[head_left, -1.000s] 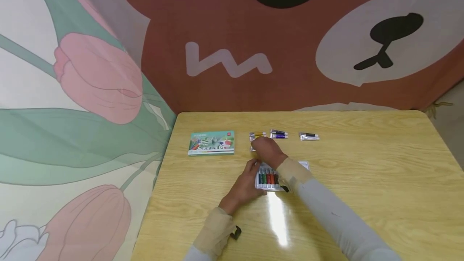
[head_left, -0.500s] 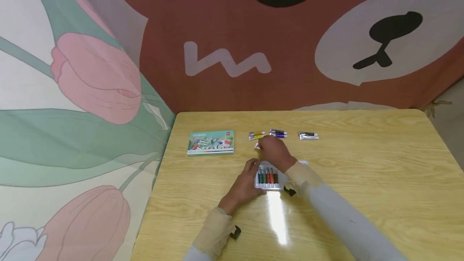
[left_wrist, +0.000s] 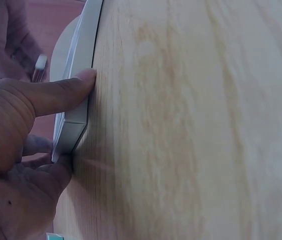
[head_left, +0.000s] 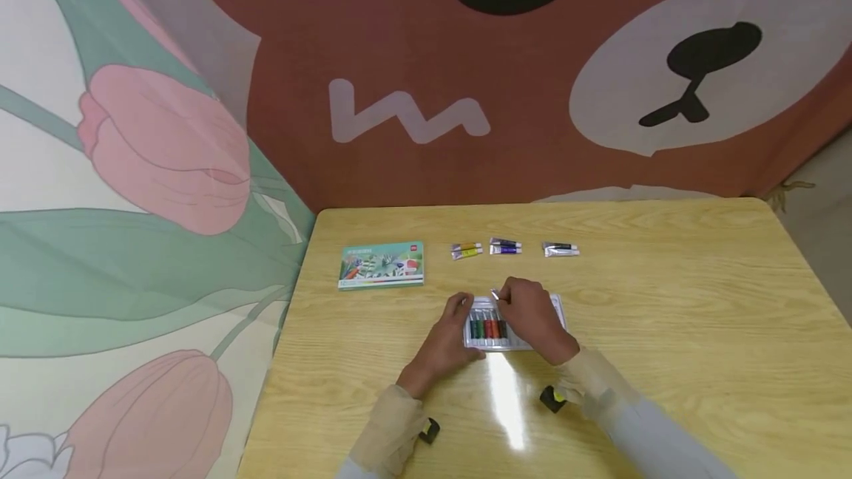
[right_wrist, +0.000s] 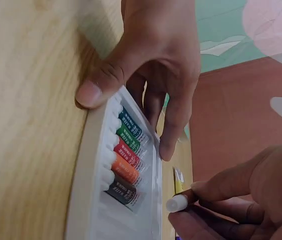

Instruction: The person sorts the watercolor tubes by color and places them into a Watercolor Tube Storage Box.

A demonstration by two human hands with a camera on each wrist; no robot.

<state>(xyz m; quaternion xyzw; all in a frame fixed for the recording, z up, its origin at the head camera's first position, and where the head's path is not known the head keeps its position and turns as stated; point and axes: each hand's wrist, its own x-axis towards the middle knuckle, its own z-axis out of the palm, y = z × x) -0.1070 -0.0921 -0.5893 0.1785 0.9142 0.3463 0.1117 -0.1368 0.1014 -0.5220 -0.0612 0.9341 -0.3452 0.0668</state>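
My left hand [head_left: 442, 338] grips the left end of a white plastic paint tray [right_wrist: 83, 180], thumb on the near wall and fingers at the far rim. Inside the tray several white-capped paint tubes lie side by side: dark teal, a green tube [right_wrist: 128, 135], a red tube [right_wrist: 128, 152], orange and dark brown. Over the tray's far edge, my right hand [head_left: 532, 316] pinches a small brownish paint tube [right_wrist: 177, 202] between thumb and fingers, its white cap sticking out. Fingers cover most of that tube. The tray's right part is partly behind the right hand in the head view.
A teal printed box [head_left: 381, 266] lies at the back left of the wooden table [head_left: 665, 331]. Behind the tray lie paint tubes in pairs: a yellow and ochre pair [head_left: 467, 250], a purple and dark pair [head_left: 506, 246], and a black and silver pair [head_left: 561, 249].
My right hand has picked up the tube near the yellow pair and brought it back toward me, over the tray. The left hand stays on the tray's left end.
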